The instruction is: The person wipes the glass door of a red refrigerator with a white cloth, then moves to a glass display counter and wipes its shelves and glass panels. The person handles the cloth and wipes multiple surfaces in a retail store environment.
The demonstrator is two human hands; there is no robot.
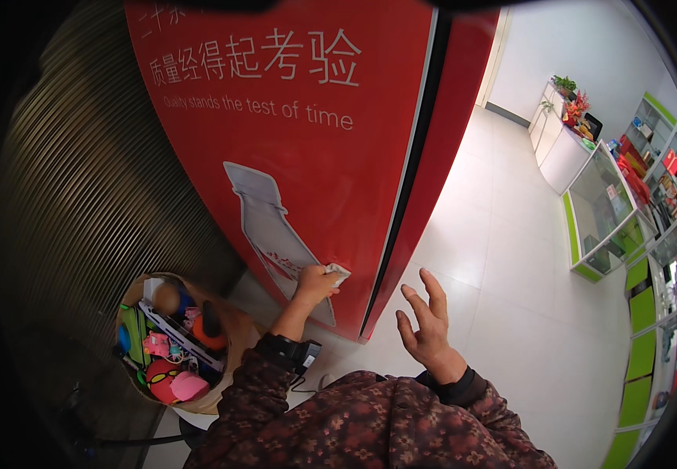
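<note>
My left hand (315,285) is closed on a crumpled white cloth (338,273) and presses it against the red side panel (338,164) of a tall cabinet. The panel bears white writing and a printed bottle (274,228); the cloth is beside the lower part of that print. To the right of the cabinet's dark vertical gap (412,170), my right hand (427,328) is raised over the floor with its fingers spread, holding nothing. A dark band with a small device sits on my left wrist.
At the lower left a round container (236,346) holds toys and other items, beside a ribbed wall (98,176). Pale floor tiles (508,281) lie to the right. Farther off stand a glass display case (599,205), a white counter (558,146) with plants, and green-edged shelves (637,346).
</note>
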